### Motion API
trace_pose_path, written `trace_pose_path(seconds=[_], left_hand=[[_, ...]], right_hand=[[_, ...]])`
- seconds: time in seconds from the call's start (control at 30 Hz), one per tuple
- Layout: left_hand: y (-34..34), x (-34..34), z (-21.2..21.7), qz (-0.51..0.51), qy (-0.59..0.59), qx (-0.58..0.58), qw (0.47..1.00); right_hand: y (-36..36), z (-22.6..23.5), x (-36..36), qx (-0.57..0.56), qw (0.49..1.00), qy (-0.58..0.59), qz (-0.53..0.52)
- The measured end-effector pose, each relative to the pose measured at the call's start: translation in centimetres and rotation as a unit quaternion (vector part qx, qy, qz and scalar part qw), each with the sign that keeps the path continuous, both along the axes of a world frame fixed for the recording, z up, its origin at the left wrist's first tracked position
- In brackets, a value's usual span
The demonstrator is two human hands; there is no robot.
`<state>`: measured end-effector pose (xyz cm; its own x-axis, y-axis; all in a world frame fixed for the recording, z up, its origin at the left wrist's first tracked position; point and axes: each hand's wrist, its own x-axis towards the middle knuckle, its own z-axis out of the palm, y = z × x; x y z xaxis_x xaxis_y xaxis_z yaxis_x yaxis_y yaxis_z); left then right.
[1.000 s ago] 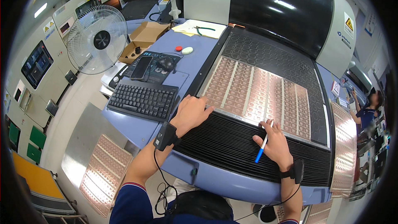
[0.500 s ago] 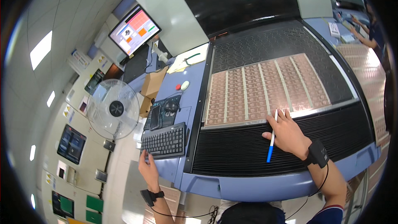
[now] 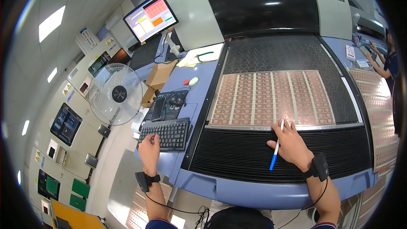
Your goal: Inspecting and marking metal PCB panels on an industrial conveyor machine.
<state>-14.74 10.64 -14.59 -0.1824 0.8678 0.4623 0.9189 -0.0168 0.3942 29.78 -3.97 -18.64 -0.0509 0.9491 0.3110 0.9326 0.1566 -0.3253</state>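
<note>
My right hand (image 3: pixel 291 144) holds a white pen with a blue cap (image 3: pixel 273 162) between thumb and forefinger, the blue end toward me. Its fingertips rest at the near edge of a copper-coloured circuit board panel (image 3: pixel 265 97), patterned in rows with pale strips between. The panel lies on the dark machine bed, against a metal strip. Over the left end of a black keyboard (image 3: pixel 169 135) is my left hand (image 3: pixel 149 152), fingers curled in and nothing seen in it; whether it touches the keys I cannot tell. Both wrists wear black bands with cables.
Beyond the keyboard lie a phone (image 3: pixel 158 108), a mouse (image 3: pixel 177 99), red and pale green round pieces, and a cardboard box (image 3: pixel 163 74). Pliers (image 3: pixel 205 56) rest on paper. A fan (image 3: pixel 118 94) and a monitor (image 3: pixel 151 18) stand left. Another person (image 3: pixel 388 61) works far right.
My left hand has moved from the keyboard's near corner up over its keys, its fingers curling in. The right hand keeps the pen at the panel's edge. The monitor's picture differs and the view has shifted.
</note>
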Motion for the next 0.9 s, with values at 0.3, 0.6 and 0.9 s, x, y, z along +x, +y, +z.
trace_pose_path(seconds=[0.3, 0.6, 0.9], left_hand=[[-2.7, 16.8, 1.0, -0.484, -0.129, -0.055, 0.864], [-2.6, 21.6, -5.2, -0.645, -0.127, 0.053, 0.752], [-3.2, 20.5, -5.3, -0.666, -0.017, 0.124, 0.735]], right_hand=[[-0.5, 2.9, -3.1, 0.044, 0.979, 0.2, 0.015], [-1.8, 1.6, -6.3, 0.07, 0.971, 0.204, 0.102], [-2.1, 1.8, -7.4, 0.104, 0.974, 0.168, 0.108]])
